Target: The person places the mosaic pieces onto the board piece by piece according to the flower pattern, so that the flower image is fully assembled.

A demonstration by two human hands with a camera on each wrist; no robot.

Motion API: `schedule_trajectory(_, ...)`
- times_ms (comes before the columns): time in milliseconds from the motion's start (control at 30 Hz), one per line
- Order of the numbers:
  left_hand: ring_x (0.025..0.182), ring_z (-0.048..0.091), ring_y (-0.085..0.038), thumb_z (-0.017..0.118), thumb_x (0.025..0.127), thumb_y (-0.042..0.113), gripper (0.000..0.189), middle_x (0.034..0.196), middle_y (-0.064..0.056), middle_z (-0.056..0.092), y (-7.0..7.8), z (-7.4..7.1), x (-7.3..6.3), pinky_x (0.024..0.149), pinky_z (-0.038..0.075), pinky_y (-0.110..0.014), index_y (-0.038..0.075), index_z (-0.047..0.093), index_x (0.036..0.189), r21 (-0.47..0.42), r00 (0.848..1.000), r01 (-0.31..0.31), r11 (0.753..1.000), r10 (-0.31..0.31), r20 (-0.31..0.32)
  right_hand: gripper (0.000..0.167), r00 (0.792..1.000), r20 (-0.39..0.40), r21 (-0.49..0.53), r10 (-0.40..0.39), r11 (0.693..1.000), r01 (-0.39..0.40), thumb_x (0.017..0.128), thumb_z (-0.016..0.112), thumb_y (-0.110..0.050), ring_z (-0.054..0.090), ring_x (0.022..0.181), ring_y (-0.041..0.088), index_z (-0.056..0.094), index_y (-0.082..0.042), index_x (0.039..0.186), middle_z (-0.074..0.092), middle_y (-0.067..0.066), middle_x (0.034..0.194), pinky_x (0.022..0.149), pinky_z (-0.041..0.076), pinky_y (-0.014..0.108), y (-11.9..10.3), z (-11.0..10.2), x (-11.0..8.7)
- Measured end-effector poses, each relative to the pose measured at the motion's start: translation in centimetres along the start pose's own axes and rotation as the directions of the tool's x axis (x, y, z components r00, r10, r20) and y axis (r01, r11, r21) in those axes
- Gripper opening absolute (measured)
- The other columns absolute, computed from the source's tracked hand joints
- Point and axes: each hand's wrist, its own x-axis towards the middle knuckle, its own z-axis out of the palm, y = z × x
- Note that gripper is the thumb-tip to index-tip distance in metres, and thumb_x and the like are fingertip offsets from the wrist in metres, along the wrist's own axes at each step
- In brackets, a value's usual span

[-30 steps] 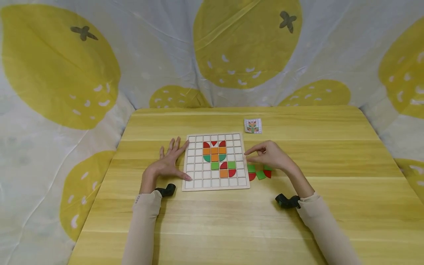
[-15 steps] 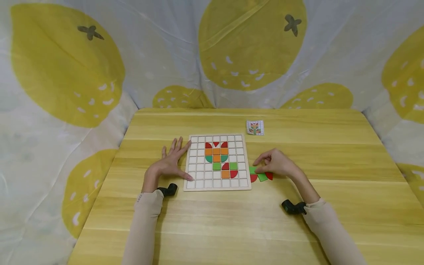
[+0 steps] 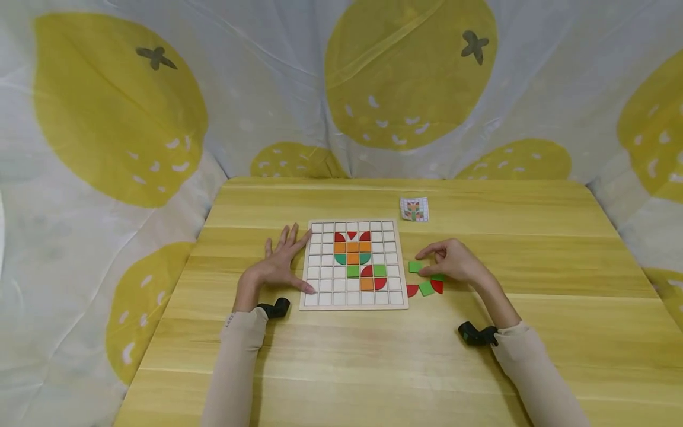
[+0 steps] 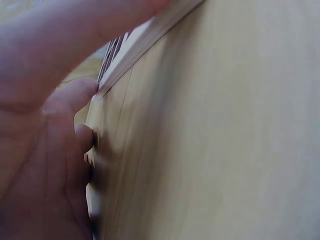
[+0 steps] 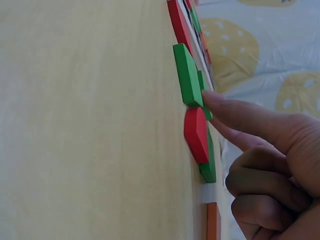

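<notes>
A wooden grid board (image 3: 324, 301) lies flat, with red, orange and green tiles set in some of its squares. Spread along its left edge is my left hand (image 3: 280, 264), fingers extended, thumb resting on the near left corner and index finger touching the far part of the edge. To the right of the board, my right hand (image 3: 453, 260) pinches a green square tile (image 3: 414, 267) between thumb and index finger, its other fingers curled. Close below are a red quarter-round tile (image 3: 412, 290), another green square tile (image 3: 426, 289) and a second red quarter-round tile (image 3: 437, 287).
A small printed card (image 3: 414, 210) with a coloured grid pattern lies behind the board, to its right. An orange tile (image 5: 213, 221) stands out at the bottom of the right wrist view. A lemon-print cloth (image 3: 288, 89) hangs behind the wooden table (image 3: 341, 367).
My right hand has moved from the board's right edge to the loose tiles and taken hold of a green square, which has shifted away from the red quarter-round. The left hand keeps its place.
</notes>
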Motion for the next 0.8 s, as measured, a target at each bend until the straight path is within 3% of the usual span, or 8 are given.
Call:
schedule_trajectory(500, 0.158, -0.025, -0.041, 0.094, 0.067, 0.055, 0.141, 0.172, -0.019, -0.022, -0.1, 0.6, -0.1, 0.118, -0.02, -0.074, 0.02, 0.003, 0.168, -0.012, 1.0, 0.002, 1.0, -0.002, -0.007, 0.024, 0.998, -0.059, -0.05, -0.026, 0.998, 0.023, 0.087, 0.083, -0.012, 0.031, 0.055, 0.011, 0.076, -0.001, 0.108, 0.034, -0.004, 0.06, 0.054, 0.03, 0.024, 0.0, 0.7, 0.1)
schedule_trajectory(667, 0.158, -0.025, -0.04, 0.094, 0.067, 0.053, 0.14, 0.172, -0.018, -0.021, 0.1, 0.5, -0.1, 0.119, -0.02, -0.073, 0.02, 0.003, 0.168, -0.013, 1.0, -0.003, 1.0, 0.003, -0.016, 0.024, 0.994, -0.09, -0.037, -0.068, 0.997, 0.065, 0.09, 0.082, -0.015, 0.025, 0.052, 0.009, 0.078, -0.005, 0.111, 0.031, -0.005, 0.058, 0.051, 0.028, 0.024, -1.3, 1.4, 0.2)
schedule_trajectory(800, 0.159, -0.024, -0.04, 0.095, 0.067, 0.053, 0.14, 0.172, -0.019, -0.02, 0.1, 0.4, -0.1, 0.119, -0.02, -0.073, 0.019, 0.004, 0.168, -0.008, 1.0, -0.002, 1.0, 0.002, -0.022, 0.024, 0.993, -0.047, 0.006, -0.111, 0.994, 0.111, 0.088, 0.084, -0.016, 0.024, 0.053, 0.008, 0.081, -0.009, 0.11, 0.029, -0.005, 0.058, 0.052, 0.027, 0.023, -3.2, 3.1, 0.5)
